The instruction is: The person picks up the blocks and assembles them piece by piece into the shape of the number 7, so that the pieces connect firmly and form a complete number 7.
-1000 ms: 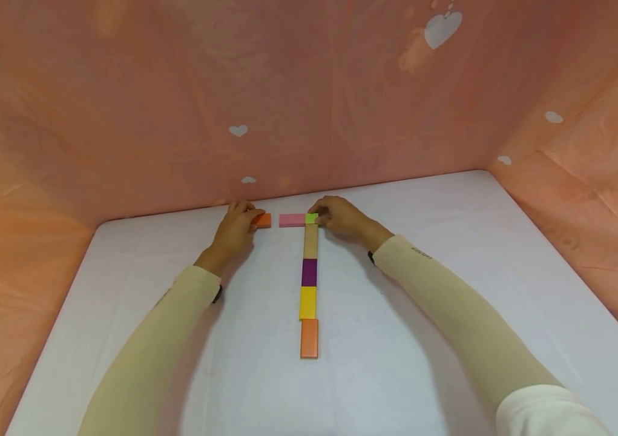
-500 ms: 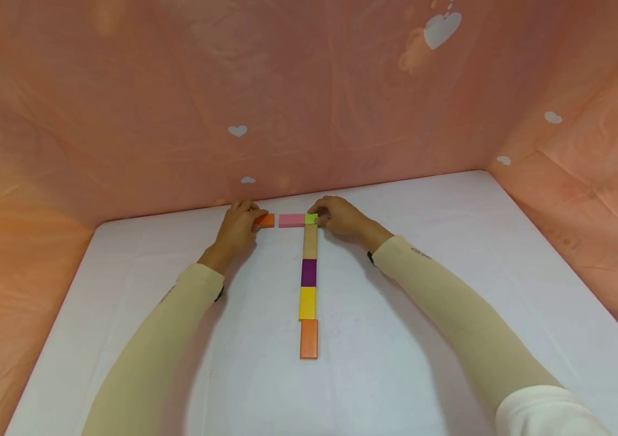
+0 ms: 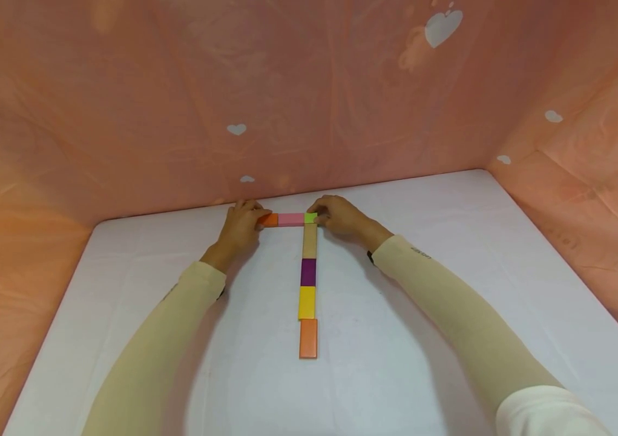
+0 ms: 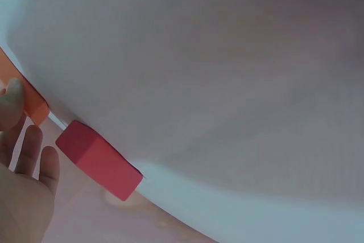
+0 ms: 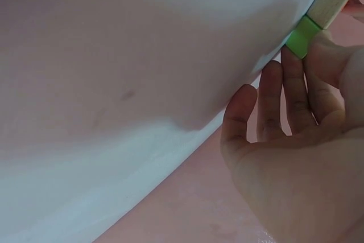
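My left hand (image 3: 240,229) pinches an orange block (image 3: 270,220) at the far side of the table. The orange block's right end meets a pink block (image 3: 291,220). With thumb and fingertips my right hand (image 3: 341,217) holds a green block (image 5: 303,37) at the pink block's right end. From that corner a line comes toward me: a plain wooden block (image 3: 310,241), a purple block (image 3: 309,272), a yellow block (image 3: 307,303) and a second orange block (image 3: 309,339). A red block (image 4: 102,160) lies beside the left hand's fingers in the left wrist view.
The blocks lie on a white-covered table (image 3: 417,363). Its far edge runs close behind both hands. A pink-orange cloth (image 3: 309,109) with pale hearts rises behind the table and along both sides.
My left hand has slid the orange block to the right until its gap to the pink block closed. The right hand stays at the green block.
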A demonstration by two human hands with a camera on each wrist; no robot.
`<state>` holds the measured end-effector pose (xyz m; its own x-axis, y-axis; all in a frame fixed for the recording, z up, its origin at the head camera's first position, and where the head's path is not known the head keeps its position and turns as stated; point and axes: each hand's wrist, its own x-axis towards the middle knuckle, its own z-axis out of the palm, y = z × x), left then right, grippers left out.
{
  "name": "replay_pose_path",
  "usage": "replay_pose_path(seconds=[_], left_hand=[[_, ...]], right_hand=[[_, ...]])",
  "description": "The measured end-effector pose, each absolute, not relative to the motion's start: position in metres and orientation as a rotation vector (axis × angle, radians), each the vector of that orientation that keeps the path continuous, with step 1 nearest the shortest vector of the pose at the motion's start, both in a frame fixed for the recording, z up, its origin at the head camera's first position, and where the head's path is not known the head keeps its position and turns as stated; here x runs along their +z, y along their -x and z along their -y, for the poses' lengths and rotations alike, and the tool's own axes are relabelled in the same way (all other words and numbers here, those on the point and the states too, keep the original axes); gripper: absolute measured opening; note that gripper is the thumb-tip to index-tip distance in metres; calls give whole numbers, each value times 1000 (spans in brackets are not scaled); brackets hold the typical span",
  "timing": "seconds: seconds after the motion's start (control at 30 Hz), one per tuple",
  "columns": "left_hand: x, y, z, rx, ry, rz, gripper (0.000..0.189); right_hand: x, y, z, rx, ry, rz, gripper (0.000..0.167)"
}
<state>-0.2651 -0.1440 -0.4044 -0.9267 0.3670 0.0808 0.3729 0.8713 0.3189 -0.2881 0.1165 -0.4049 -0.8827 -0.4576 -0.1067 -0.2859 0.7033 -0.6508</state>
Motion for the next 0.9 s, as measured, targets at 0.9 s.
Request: replay_pose_path(seconds=[0.9], left_hand=[[-404, 261, 140, -579, 578, 3035, 37]], right_hand=[[-406, 288, -117, -940, 602, -2657, 29]])
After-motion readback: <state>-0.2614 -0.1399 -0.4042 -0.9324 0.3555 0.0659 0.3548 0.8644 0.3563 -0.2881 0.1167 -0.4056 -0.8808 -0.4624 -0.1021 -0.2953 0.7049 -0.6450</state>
